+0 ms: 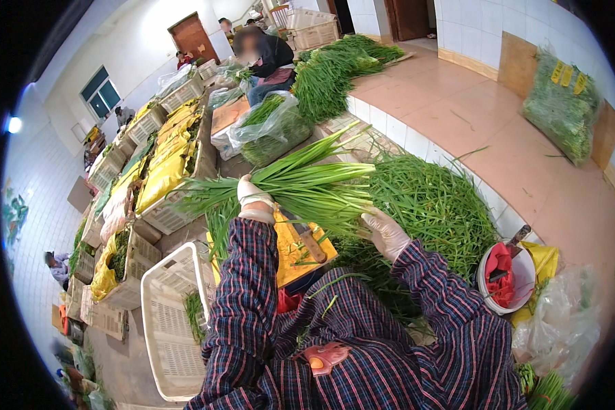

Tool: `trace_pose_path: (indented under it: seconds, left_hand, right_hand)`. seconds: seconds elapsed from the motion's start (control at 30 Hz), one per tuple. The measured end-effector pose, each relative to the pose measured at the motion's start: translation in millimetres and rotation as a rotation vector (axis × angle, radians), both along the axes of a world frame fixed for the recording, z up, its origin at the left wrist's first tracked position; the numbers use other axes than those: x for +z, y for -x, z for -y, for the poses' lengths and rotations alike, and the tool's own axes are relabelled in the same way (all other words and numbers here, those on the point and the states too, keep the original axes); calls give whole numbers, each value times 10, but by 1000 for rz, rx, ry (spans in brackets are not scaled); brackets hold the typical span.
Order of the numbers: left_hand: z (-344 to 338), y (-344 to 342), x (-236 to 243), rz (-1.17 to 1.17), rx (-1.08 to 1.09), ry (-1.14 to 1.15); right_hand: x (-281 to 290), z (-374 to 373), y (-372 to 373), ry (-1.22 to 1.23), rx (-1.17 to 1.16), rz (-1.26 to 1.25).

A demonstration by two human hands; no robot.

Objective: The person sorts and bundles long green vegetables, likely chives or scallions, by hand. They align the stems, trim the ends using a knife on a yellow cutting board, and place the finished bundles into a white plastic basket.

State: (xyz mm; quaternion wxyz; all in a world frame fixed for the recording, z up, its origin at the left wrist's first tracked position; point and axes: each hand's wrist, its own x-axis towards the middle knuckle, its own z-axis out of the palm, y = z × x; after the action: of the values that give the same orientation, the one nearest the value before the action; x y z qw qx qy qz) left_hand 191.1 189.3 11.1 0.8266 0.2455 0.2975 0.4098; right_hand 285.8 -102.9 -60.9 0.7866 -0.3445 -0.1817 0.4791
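My left hand [253,198], in a thin whitish glove, is closed round a large bunch of long green garlic chives [314,184]. The bunch lies across in front of me, pale stem ends to the right and leaf tips to the left. Beside those ends is my right hand [387,234], gloved too, its fingers stretched out against the stems. Below the bunch, a knife [312,244] with a wooden handle rests on a yellow board [288,263] strewn with green scraps. A big loose heap of chives [434,212] spreads behind and beside my right hand.
A white plastic crate [174,328] holding a few greens stands at my left. To the right are a white bucket [516,280] with red cloth and a clear plastic bag [560,328]. A tiled ledge [417,137] runs behind the heap. Another person [270,58] sits farther back.
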Motion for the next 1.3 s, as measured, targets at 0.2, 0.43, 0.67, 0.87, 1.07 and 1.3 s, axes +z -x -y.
trace_pose_path:
  seconds: [0.2, 0.43, 0.67, 0.87, 1.07, 1.3]
  left_hand:
    - [-102, -73, -193, -16, 44, 85]
    - [-72, 94, -208, -148, -26, 71]
    - [80, 89, -145, -153, -39, 0]
    - [-75, -88, -367, 66, 68, 56]
    - [-143, -132, -320, -43, 19, 16]
    - [-32, -130, -278, -75, 12, 31]
  right_hand:
    - [-101, -88, 34, -102, -116, 0]
    - [-1, 70, 99, 228, -512, 233]
    - [276, 4, 171, 594, -544, 896]
    - [530, -336, 223, 341, -140, 117]
    - [478, -459, 281, 157, -290, -48]
    - [466, -511, 259, 48, -103, -42]
